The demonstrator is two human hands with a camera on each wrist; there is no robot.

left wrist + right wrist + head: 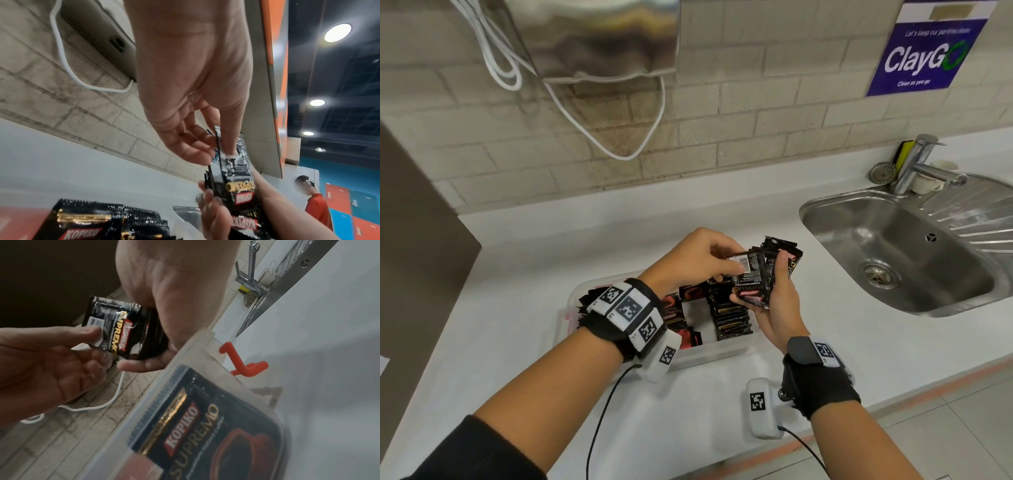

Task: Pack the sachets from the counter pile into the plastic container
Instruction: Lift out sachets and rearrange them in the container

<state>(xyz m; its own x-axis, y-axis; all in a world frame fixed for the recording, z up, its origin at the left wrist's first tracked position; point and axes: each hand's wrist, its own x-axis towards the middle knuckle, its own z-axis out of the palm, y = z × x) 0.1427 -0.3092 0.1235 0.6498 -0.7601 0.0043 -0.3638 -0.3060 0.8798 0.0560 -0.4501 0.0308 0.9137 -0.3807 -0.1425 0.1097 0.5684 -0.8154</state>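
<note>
Clear plastic container (722, 349) holds black sachets (731, 317), upright rows.

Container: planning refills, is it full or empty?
Partly full: container holds rows of sachets, with bare floor showing at its near edge.

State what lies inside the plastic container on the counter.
The plastic container holds black sachets, some standing in rows, some flat. The left hand and its wristband cover the middle, so the count stays unknown.

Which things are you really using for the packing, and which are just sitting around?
Using:
- bundle of sachets, gripped by the right hand
- left hand, pinching the front sachet
- plastic container, already holding sachets

Just sitting around:
- sink
- tap
- cup
- ClayGo sign
- white cable
</note>
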